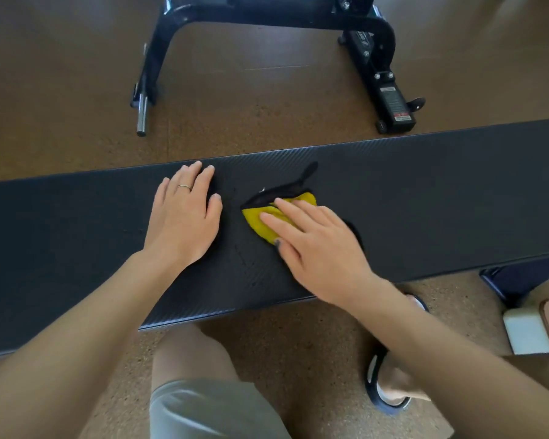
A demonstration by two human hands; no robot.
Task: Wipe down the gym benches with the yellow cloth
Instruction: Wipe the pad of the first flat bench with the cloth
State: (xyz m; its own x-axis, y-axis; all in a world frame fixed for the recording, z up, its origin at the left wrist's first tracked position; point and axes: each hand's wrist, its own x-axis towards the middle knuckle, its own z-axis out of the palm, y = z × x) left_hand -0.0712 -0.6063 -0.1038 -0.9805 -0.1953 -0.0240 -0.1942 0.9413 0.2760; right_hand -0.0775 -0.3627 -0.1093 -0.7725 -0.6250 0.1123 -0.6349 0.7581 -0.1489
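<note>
Head view: your left hand (184, 213) lies flat, palm down, fingers spread, directly on the black bench pad (441, 198), holding nothing; a ring shows on one finger. Your right hand (317, 245) is also flat and open, fingers pressing down on the yellow cloth (260, 221), not gripping it. Cloth is bunched on the pad near its middle, just beside the left hand, not touching it. Black parts of the cloth stick out past your fingertips toward the far edge. Bench pad runs across the frame left to right. A second black bench frame (267, 17) stands on the brown floor (76, 90) beyond, well apart.
</note>
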